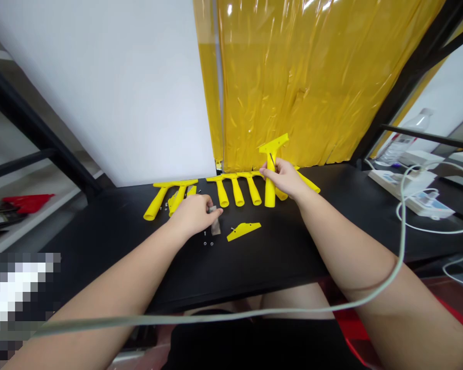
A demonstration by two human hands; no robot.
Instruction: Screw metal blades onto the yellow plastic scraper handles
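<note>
From my end I see the right hand [287,177] wrapped around a bright yellow plastic T-shaped handle [270,192], raised head-up over the black tabletop [289,246], a slim dark rod [272,159] against its neck. I have the left hand [195,211] with thumb and fingers pinched on a small translucent plastic bag [216,227], near a flat yellow winged plate [245,231]. Below the bag I make out tiny metallic nuts [205,243]; more yellow handles [238,192] line the far edge.

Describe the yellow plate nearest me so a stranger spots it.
On the black table, find the yellow handles lined along the back. In front of them, nearer you, lies the flat yellow plate. Unlike the handles, it has no tubular grip.
</note>
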